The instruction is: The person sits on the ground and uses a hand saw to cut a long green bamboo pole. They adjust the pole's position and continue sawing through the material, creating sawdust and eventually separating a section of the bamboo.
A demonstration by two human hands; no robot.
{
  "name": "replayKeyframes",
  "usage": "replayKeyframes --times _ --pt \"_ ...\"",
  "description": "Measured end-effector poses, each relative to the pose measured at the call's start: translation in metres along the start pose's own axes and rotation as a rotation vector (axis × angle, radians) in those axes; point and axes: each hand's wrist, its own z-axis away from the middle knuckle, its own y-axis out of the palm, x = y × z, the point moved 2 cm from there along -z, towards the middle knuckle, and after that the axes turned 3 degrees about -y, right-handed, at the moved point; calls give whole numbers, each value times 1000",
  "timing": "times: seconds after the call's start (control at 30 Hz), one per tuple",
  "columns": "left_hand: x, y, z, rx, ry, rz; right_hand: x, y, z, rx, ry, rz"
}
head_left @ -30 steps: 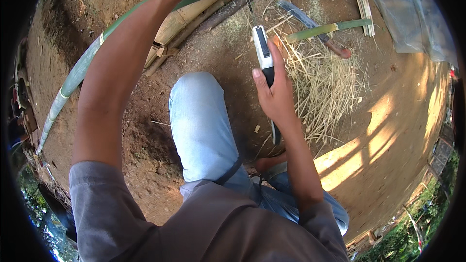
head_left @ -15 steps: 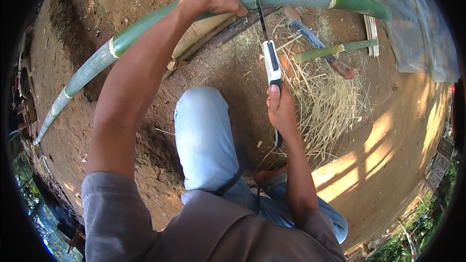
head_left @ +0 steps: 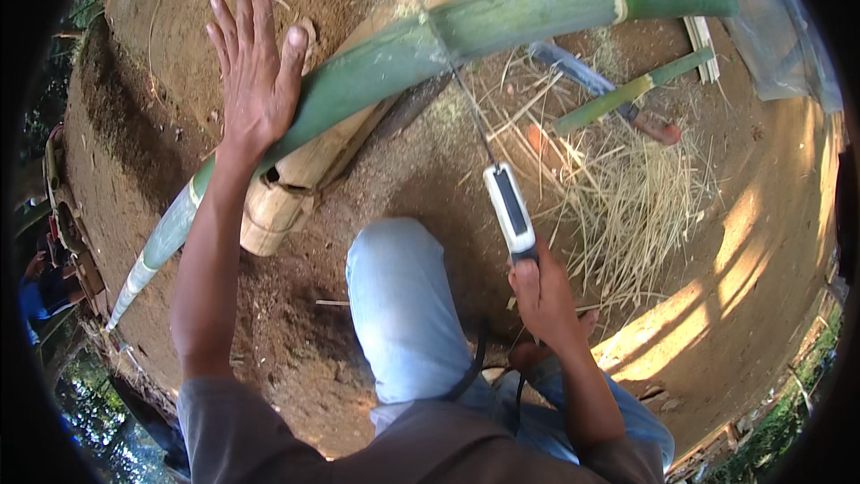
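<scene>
A long green bamboo pole [head_left: 376,63] curves across the view from the lower left to the upper right. My left hand [head_left: 251,90] is open, fingers spread, with its palm edge and thumb at the pole's far side; whether it presses on the pole is hard to tell. My right hand [head_left: 546,296] grips the white and black handle of a hand saw [head_left: 509,202]. The saw's thin dark blade crosses the pole, with pale sawdust around the cut line.
Under the pole lies a thick dry bamboo log [head_left: 313,152]. To the right are a machete-like blade [head_left: 573,67] with a reddish handle end, a short green bamboo piece [head_left: 609,106] and a heap of pale shavings [head_left: 636,206]. Plastic sheeting [head_left: 770,27] lies at the far right.
My left hand has let go of its spot beside the blade and moved left along the pole, fingers now spread. The saw has been drawn back toward me.
</scene>
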Motion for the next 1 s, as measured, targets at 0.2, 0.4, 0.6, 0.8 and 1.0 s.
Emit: replayKeyframes --times 0.2,0.4,0.6,0.8,1.0 --pt "0 -3 -6 -102 -21 -50 20 10 -7 -65 -118 -79" --pt "-13 -9 -7 84 98 -86 136 -37 27 140 208 -381" --pt "-41 -21 19 172 86 -204 211 -86 73 -228 -347 -623" --pt "-68 -36 34 355 80 -261 155 -74 83 -523 -360 -588" --pt "-73 -22 52 273 53 -252 84 -49 51 -261 -62 -392"
